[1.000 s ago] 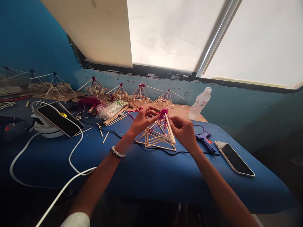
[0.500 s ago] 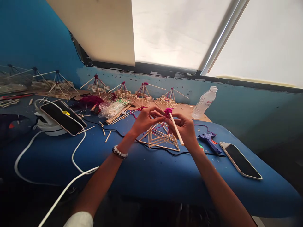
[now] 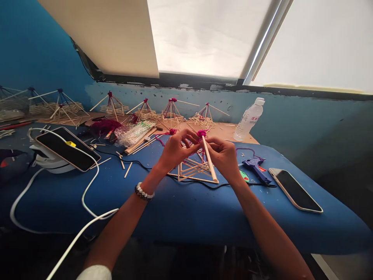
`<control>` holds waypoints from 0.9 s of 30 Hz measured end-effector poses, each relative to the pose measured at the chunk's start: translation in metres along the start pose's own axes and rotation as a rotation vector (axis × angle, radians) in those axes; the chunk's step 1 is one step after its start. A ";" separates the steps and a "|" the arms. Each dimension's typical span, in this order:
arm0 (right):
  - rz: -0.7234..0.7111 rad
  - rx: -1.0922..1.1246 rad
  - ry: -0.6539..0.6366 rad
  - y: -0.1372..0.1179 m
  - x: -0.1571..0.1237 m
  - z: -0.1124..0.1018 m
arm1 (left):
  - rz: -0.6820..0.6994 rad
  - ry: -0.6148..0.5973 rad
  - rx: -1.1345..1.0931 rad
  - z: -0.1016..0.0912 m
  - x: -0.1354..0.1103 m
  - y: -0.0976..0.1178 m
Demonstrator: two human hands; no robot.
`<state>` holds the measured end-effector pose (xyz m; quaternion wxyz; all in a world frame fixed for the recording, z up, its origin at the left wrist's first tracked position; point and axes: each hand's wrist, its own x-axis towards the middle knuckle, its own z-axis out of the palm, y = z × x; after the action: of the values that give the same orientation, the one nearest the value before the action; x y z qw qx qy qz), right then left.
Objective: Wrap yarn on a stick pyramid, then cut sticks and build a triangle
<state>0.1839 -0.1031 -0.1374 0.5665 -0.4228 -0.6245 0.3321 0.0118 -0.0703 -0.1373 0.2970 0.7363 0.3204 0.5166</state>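
Both hands meet at the top of a small pyramid-like frame of thin wooden sticks on the blue table. Magenta yarn is bunched at its peak, and a thicker wooden stick slants down from there toward me. My left hand, with a beaded bracelet at the wrist, has its fingers pinched at the yarn from the left. Close against the stick and yarn on the right, my right hand has its fingers closed. The fingertips partly hide the strands they grip.
A blue glue gun and a phone lie at the right. Behind stand a water bottle and several stick frames. Another phone leans on a white stand at left, with a white cable looping forward.
The view has shifted slightly. The thick stick now points more steeply down, its lower end overlapping the frame's front corner. My right fingers have drawn in closer around the stick and yarn.
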 end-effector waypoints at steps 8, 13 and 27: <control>-0.062 -0.084 -0.011 -0.001 0.000 0.001 | -0.038 0.015 -0.034 0.002 -0.001 0.006; -0.085 -0.231 -0.054 0.000 -0.008 -0.002 | -0.081 0.069 -0.087 0.008 0.001 -0.001; -0.078 -0.365 -0.011 -0.034 0.022 -0.040 | -0.075 0.084 -0.190 0.005 0.002 -0.003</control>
<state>0.2188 -0.1001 -0.0925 0.4894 -0.4920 -0.6936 0.1934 0.0169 -0.0673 -0.1394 0.3711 0.6700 0.3095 0.5636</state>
